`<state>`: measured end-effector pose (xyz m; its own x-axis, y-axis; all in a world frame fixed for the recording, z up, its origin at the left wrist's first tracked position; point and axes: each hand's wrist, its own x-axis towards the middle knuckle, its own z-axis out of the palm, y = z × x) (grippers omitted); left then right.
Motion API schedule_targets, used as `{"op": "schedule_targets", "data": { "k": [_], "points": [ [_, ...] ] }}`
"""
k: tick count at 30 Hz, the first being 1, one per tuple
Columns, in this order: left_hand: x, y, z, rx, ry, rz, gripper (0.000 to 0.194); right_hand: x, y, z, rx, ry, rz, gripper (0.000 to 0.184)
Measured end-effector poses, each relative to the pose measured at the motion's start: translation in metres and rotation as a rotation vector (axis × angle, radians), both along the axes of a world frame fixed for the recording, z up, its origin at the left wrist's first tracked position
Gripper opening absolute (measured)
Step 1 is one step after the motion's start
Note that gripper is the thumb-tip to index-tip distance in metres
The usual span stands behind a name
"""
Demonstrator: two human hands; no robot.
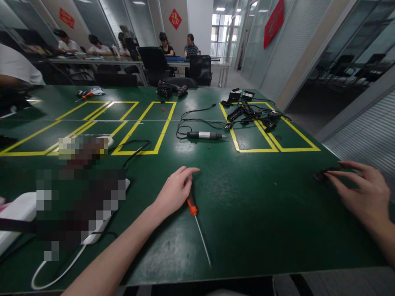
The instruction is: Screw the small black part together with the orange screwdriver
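one orange-black screwdriver (pixel 191 205) (two hands (pixel 177 187) (pixel 365 185))

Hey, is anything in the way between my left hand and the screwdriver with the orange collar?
Nothing visible: your left hand is right at the screwdriver, covering the far end of its handle.

Bright window (pixel 217 35), 12 o'clock. Whitish glare on green tabletop (pixel 262 230), 6 o'clock. Glass-walled room (pixel 348 70) dim, 2 o'clock. Pixelation, 8 o'clock. Wide-angle stretch toward edges.

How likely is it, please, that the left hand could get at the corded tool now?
Probably yes: the corded tool lies beyond the left hand with nothing bulky between, though that hand is at the screwdriver.
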<state>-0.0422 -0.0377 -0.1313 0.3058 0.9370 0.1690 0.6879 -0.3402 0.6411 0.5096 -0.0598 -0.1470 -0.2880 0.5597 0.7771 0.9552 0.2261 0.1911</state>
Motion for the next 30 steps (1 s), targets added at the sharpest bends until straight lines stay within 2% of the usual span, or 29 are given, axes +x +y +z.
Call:
{"op": "schedule_targets", "data": {
  "k": [5, 9, 15, 21, 30],
  "points": [
    [-0.003, 0.005, -0.006, -0.044, -0.050, 0.113, 0.051, -0.003, -0.002, -0.002, -0.021, 0.078, 0.009, 0.028],
    [-0.001, 0.006, -0.003, -0.120, -0.101, 0.181, 0.043, -0.002, -0.002, -0.003, -0.029, 0.086, 0.031, 0.027],
    [0.004, 0.004, 0.003, -0.120, -0.084, 0.260, 0.037, -0.001, -0.003, -0.002, -0.053, 0.077, 0.075, 0.028],
    [0.006, 0.003, 0.004, -0.122, -0.018, 0.232, 0.054, -0.002, -0.004, -0.002, -0.091, 0.090, 0.104, 0.030],
    [0.007, 0.001, 0.005, -0.143, 0.068, 0.170, 0.050, 0.000, -0.004, -0.007, -0.077, 0.149, 0.085, 0.025]
  ]
}}
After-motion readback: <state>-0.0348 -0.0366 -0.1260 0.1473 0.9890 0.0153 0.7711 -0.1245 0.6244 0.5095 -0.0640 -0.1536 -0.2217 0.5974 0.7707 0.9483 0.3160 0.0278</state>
